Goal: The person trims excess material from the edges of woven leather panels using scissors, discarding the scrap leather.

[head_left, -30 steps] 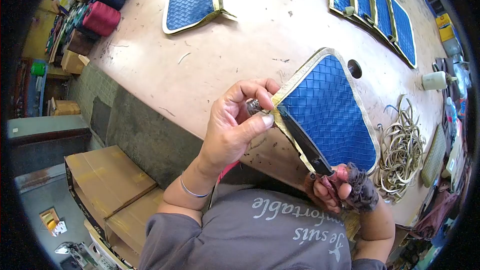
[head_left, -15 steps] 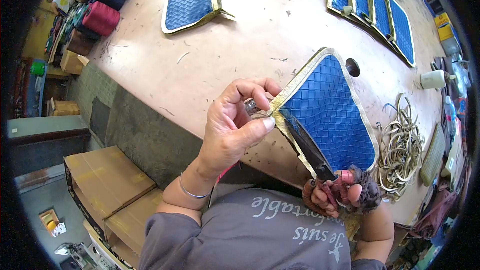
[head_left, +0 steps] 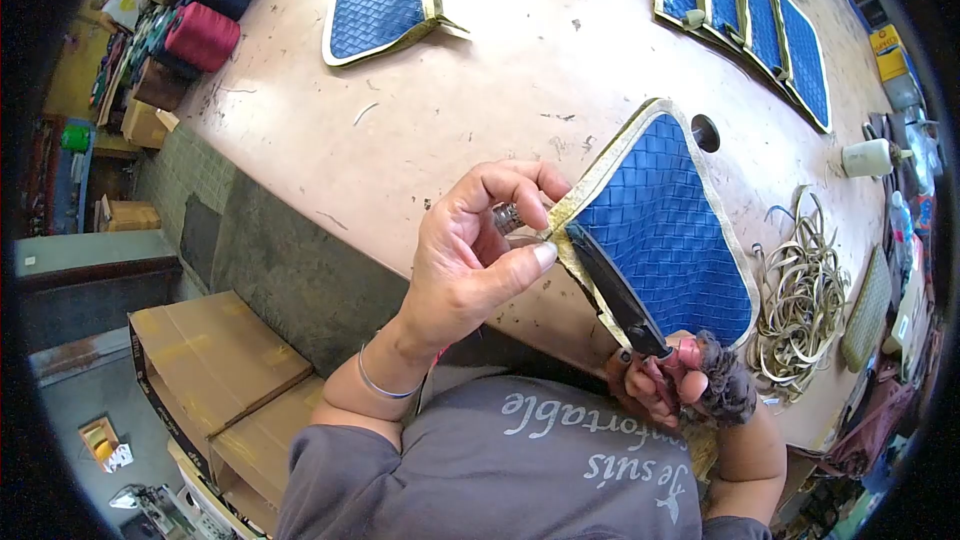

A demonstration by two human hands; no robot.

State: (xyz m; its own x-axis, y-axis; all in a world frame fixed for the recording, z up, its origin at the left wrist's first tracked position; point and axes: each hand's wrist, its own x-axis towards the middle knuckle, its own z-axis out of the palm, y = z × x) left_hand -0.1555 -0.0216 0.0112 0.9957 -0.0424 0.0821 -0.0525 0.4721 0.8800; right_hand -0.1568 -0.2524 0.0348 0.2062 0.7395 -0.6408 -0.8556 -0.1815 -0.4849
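Fingers and thumb of my left hand (head_left: 490,250) are pinched at the pale edging on the near-left corner of a blue woven panel (head_left: 660,220). A ring shows on one of its fingers. My right hand (head_left: 665,380) is wrapped round the handles of dark scissors (head_left: 625,300), with dark fuzzy material about the handles. The blades lie along the panel's lower left edge, their tips close to my left thumb. The panel is tilted up off the table, its cream border facing me.
On the table (head_left: 480,100) lie another blue panel (head_left: 380,0), a row of blue panels (head_left: 745,15), a tangle of cream strips (head_left: 800,310) and a white bottle (head_left: 868,158). Thread spools (head_left: 202,37) stand at the back left; cardboard boxes (head_left: 220,350) are at lower left.
The scissors have turned a little and their tips moved slightly. My right-hand fingers have shifted on the handles. My left hand and the panel corner have moved slightly to the right.
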